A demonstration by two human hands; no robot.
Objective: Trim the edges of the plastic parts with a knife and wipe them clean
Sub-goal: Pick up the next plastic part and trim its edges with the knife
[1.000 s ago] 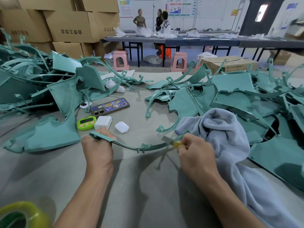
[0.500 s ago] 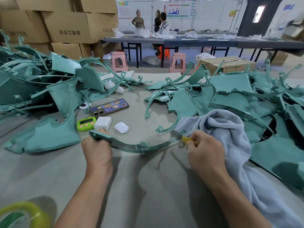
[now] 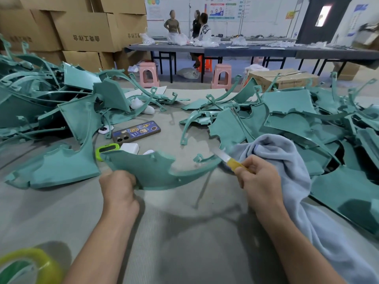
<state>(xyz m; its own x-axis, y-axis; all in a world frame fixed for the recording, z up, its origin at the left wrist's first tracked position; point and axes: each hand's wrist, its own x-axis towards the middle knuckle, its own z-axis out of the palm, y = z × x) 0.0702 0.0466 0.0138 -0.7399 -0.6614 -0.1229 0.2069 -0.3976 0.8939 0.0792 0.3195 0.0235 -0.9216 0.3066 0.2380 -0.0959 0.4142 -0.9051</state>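
Nearest, bottom left corner: yellow-green tape roll (image 3: 26, 265), blurred, on the grey table (image 3: 184, 232).

Left hand (image 3: 118, 189): fingers curled round the lower left edge of a teal plastic part (image 3: 151, 171), firm grip. The part is held just above the table, in the centre, with its broad face towards the camera. Long axis runs left-right: wide panel end at the left in the grip, narrowing into a thin curved arm that sweeps right and slightly up. The arm tip points at the knife.

Right hand (image 3: 258, 179): clenched on the yellow handle of the knife (image 3: 231, 159). The blade points up and left and sits right at the arm tip. It is blurred, so I can't tell whether it makes contact.

Grey-blue cloth (image 3: 287, 160): bunched just behind the right hand and trailing along the forearm to the bottom right. Can't tell if the hand grips it too.

Just behind the part: green timer (image 3: 104, 149) and a white charger block (image 3: 130, 148), both partly hidden by its top edge. Further back, a phone (image 3: 136, 131) lies face down in a printed case.

Heaps of the same teal parts sit left (image 3: 51, 111) and right (image 3: 297, 119), with a bare lane of table between them.

Beyond the table: pink stools (image 3: 148, 74), stacked cardboard boxes (image 3: 82, 31), a long dark bench (image 3: 246, 50) with plastic bags on it, and three people (image 3: 172, 23) by it.
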